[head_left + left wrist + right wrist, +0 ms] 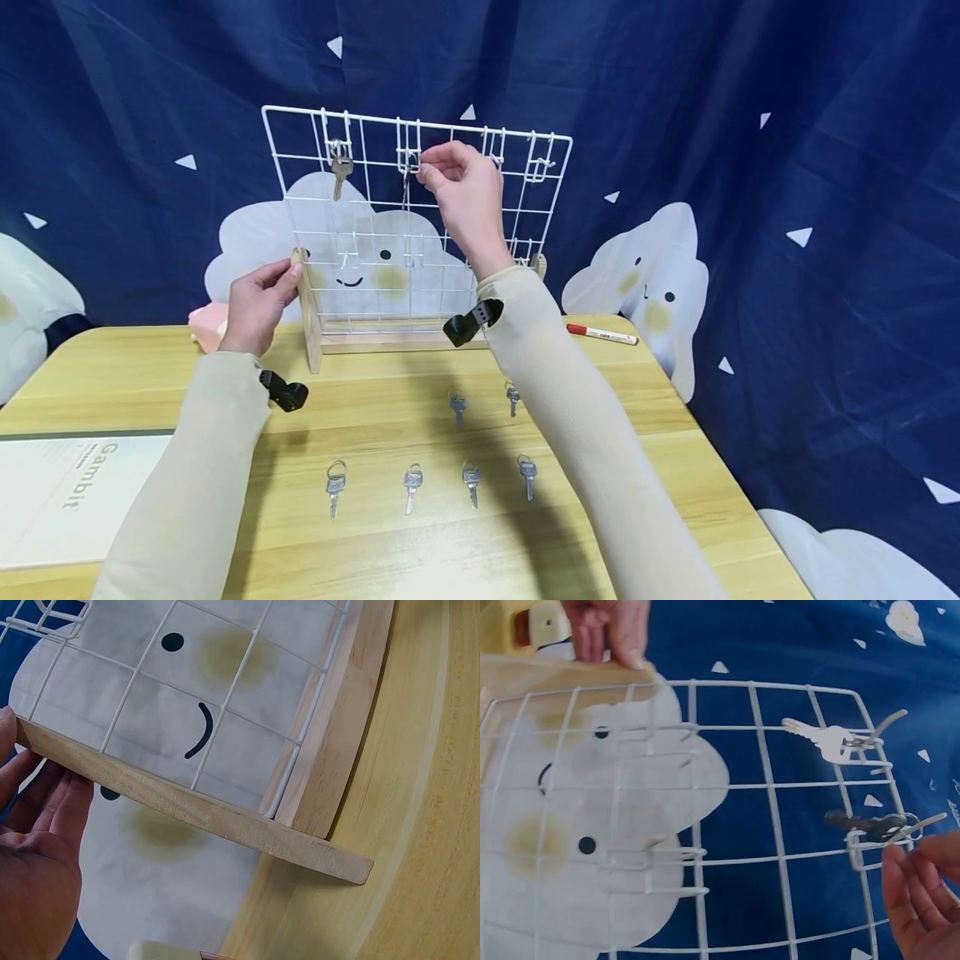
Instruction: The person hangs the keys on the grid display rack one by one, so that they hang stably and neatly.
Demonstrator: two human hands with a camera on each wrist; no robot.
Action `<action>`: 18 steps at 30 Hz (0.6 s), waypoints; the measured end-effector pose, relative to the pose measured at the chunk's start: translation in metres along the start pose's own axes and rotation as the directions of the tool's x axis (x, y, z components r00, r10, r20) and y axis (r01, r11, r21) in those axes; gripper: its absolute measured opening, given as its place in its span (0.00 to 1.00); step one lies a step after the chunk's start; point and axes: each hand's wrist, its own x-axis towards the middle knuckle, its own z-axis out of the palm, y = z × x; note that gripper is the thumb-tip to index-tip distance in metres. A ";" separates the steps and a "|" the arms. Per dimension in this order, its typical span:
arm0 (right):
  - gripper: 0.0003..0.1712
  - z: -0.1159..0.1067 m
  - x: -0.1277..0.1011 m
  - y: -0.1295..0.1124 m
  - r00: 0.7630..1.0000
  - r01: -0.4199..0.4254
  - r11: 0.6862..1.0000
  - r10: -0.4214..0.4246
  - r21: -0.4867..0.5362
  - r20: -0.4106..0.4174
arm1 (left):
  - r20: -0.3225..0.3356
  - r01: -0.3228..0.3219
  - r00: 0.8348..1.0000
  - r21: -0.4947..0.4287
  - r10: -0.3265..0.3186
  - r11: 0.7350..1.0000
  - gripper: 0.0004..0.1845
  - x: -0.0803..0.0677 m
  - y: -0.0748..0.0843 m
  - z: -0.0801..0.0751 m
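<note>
Right hand [461, 187] pinching a dark key [866, 823] at a hook on the white wire rack [375, 242], left hand [258, 304] gripping the rack's wooden post [309, 312], six keys [335, 483] lying on the tabletop [420, 542]

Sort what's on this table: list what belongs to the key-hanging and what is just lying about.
In use: white wire rack, left hand holding its wooden post, right hand pinching a key's ring at a hook, hung key, six loose keys.
Idle: red marker, white booklet, pink object.
</note>
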 end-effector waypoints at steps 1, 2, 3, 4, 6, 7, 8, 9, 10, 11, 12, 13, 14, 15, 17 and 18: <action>0.03 -0.001 -0.002 0.002 1.000 0.014 1.000 -0.014 -0.006 0.008 | 0.003 -0.004 1.000 -0.002 0.004 1.000 0.35 0.000 0.000 0.000; 0.03 -0.001 -0.005 0.004 0.999 0.028 1.000 -0.028 -0.010 0.016 | 0.007 -0.008 1.000 -0.004 0.008 1.000 0.34 0.000 0.000 -0.001; 0.03 -0.002 -0.008 0.006 0.999 0.044 0.999 -0.044 -0.012 0.026 | 0.010 -0.012 1.000 -0.010 0.012 1.000 0.34 0.000 0.000 -0.001; 0.03 -0.003 -0.011 0.009 0.998 0.058 0.998 -0.057 -0.013 0.037 | 0.012 -0.014 1.000 -0.013 0.015 1.000 0.34 0.000 -0.001 -0.001; 0.04 -0.007 -0.017 0.014 0.995 0.079 0.997 -0.078 -0.014 0.060 | 0.013 -0.019 1.000 -0.014 0.020 1.000 0.34 0.000 -0.001 0.000; 0.05 -0.009 -0.021 0.016 0.994 0.083 0.996 -0.081 -0.017 0.073 | 0.011 -0.021 1.000 -0.015 0.021 1.000 0.33 0.000 -0.001 0.000; 0.05 -0.011 -0.024 0.019 0.993 0.087 0.996 -0.086 -0.017 0.086 | 0.009 -0.023 1.000 -0.014 0.023 1.000 0.33 0.000 -0.001 0.000; 0.05 -0.013 -0.027 0.022 0.991 0.088 0.996 -0.085 -0.016 0.104 | 0.004 -0.023 1.000 -0.010 0.023 1.000 0.33 -0.001 -0.001 0.000; 0.05 -0.016 -0.030 0.025 0.989 0.088 0.996 -0.085 -0.021 0.124 | 0.000 -0.023 1.000 -0.004 0.023 1.000 0.33 0.000 -0.001 0.001; 0.05 -0.018 -0.033 0.028 0.986 0.082 0.996 -0.078 -0.024 0.147 | -0.003 -0.019 1.000 -0.007 0.019 1.000 0.33 0.000 -0.002 0.001; 0.05 -0.020 -0.037 0.031 0.983 0.073 0.997 -0.066 -0.034 0.173 | -0.006 -0.015 1.000 -0.012 0.015 1.000 0.33 0.000 -0.002 0.001; 0.05 -0.023 -0.041 0.033 0.978 0.069 0.997 -0.058 -0.045 0.199 | -0.008 -0.009 1.000 -0.016 0.009 1.000 0.33 0.001 -0.002 0.001; 0.05 -0.025 -0.044 0.037 0.973 0.061 0.996 -0.046 -0.059 0.227 | -0.009 -0.002 1.000 -0.022 0.002 1.000 0.34 0.001 -0.002 0.001; 0.06 -0.027 -0.048 0.040 0.966 0.052 0.996 -0.031 -0.076 0.255 | -0.009 0.004 1.000 -0.027 -0.005 1.000 0.34 0.002 -0.002 0.001; 0.06 -0.030 -0.056 0.047 0.950 0.023 0.994 0.012 -0.106 0.311 | -0.008 0.014 1.000 -0.029 -0.015 0.999 0.34 0.002 -0.003 0.001; 0.06 -0.031 -0.059 0.050 0.942 0.009 0.993 0.031 -0.118 0.335 | -0.007 0.016 1.000 -0.028 -0.016 0.999 0.34 0.003 -0.003 0.001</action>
